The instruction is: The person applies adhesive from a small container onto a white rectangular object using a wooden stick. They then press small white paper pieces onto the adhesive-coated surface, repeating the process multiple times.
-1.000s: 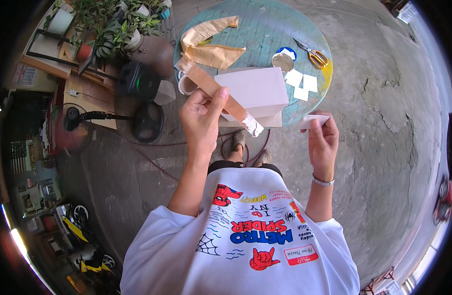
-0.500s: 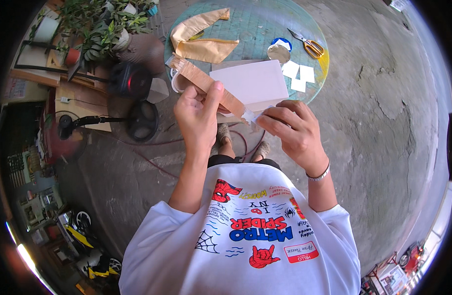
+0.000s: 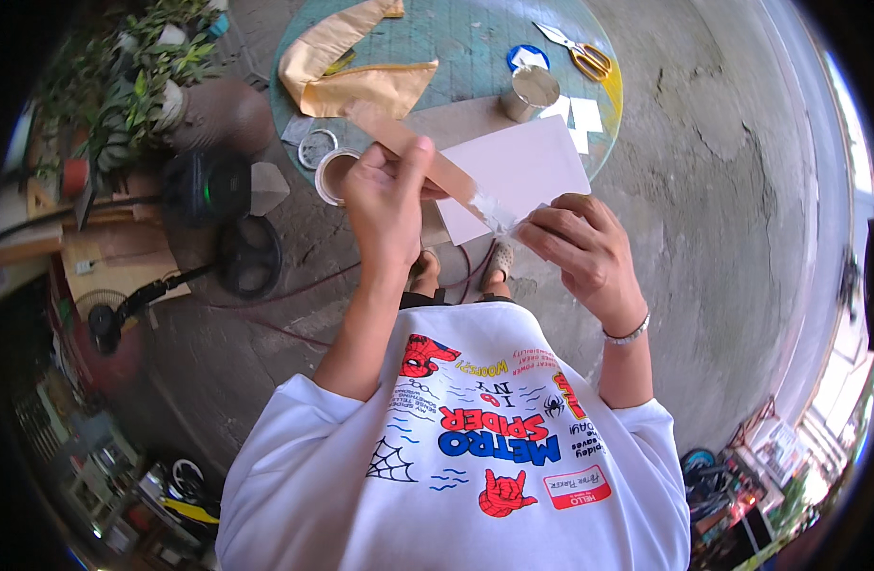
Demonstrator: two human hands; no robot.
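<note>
My left hand [image 3: 389, 200] is closed around a flat brown wooden strip [image 3: 422, 164], thumb on top. White paste-like material coats the strip's lower right end. At that end my right hand [image 3: 581, 243] pinches a small whitish piece, mostly hidden by the fingers, whose kind I cannot make out. Below the strip, a white rectangular panel [image 3: 518, 176] rests at the near edge of the round green table [image 3: 475, 48]. Beside my left hand stands a white-rimmed round container [image 3: 334, 179] with brownish contents.
Toward the far side lie a folded tan cloth [image 3: 361, 86], yellow-handled scissors [image 3: 584, 55], a blue round lid [image 3: 528, 59], a metal can [image 3: 532, 92] and white square cards [image 3: 585, 114]. A black speaker [image 3: 206, 190], a fan [image 3: 108, 319] and potted plants [image 3: 123, 105] stand at left.
The view has shifted, so the table's things appear farther left and the metal can and round container show more fully. My right hand has moved slightly right and down; both hands keep their holds.
</note>
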